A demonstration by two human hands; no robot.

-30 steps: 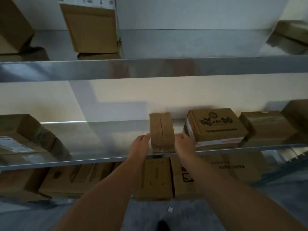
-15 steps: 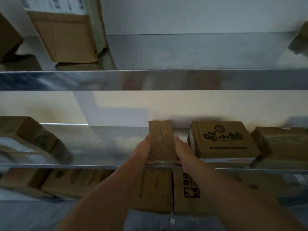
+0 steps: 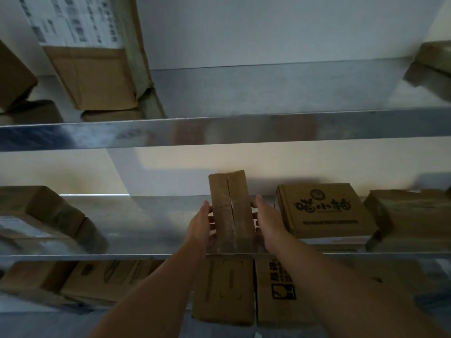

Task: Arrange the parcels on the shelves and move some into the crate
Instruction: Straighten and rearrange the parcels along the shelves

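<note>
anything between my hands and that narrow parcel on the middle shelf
Nothing visible does. The left hand and right hand touch the two sides of the narrow parcel on the middle shelf; the printed box lies beyond the right hand, not between them.

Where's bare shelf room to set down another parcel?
Middle shelf: a wide bare stretch between the left-end parcels and the narrow parcel held by the left hand and right hand. Top shelf: bare from the tall labelled box to the far-right parcel. Crowded: printed box and taped parcel right of the hands; lower-shelf parcels packed.
</note>
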